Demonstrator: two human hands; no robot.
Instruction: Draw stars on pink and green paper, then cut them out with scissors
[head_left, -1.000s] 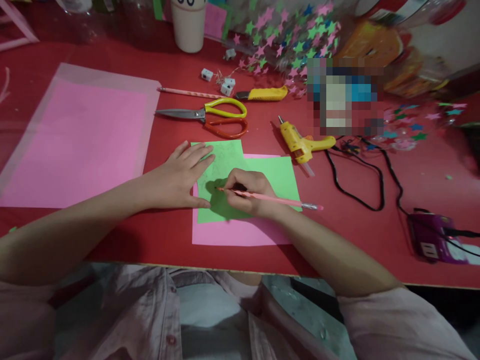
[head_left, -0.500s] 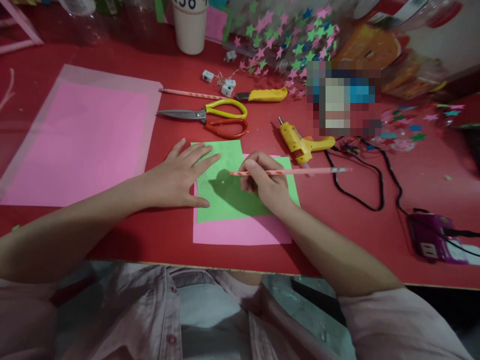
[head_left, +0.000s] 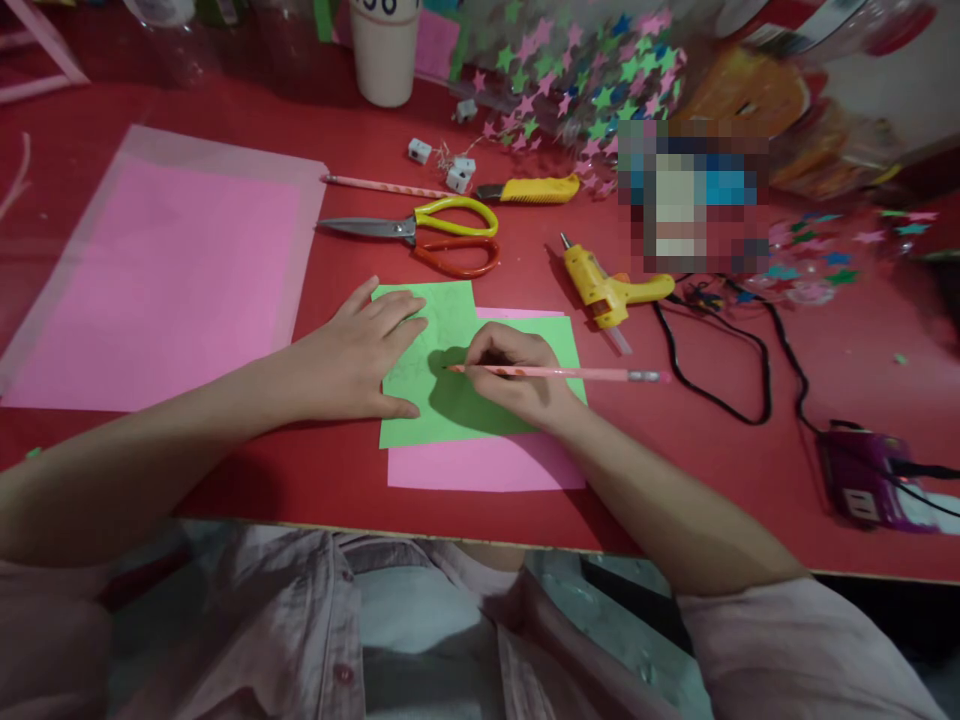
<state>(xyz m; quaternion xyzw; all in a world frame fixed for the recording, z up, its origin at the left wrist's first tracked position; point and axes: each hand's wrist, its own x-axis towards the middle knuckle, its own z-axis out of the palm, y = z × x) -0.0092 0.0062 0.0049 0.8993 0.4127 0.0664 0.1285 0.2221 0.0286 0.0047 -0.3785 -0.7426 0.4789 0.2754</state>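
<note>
Shifted left since the last frame: green paper [head_left: 412, 425] and pencil [head_left: 592, 374]

A strip of red worktop [head_left: 675, 470] shows between its near edge and the small pink sheet [head_left: 480, 465], with wider room right of the right hand [head_left: 521, 375], as far as the black cord [head_left: 769, 380]. The large pink sheet [head_left: 187, 270] lies far left. The green paper overlaps the small one, its left edge jutting slightly past; the left hand [head_left: 371, 360] presses flat there, fingers spread. A white cup [head_left: 385, 55], cut off above, bears figures apparently reading 56. The right hand's grip is pinched around the pencil, over the green paper; tip contact I cannot tell.
</note>
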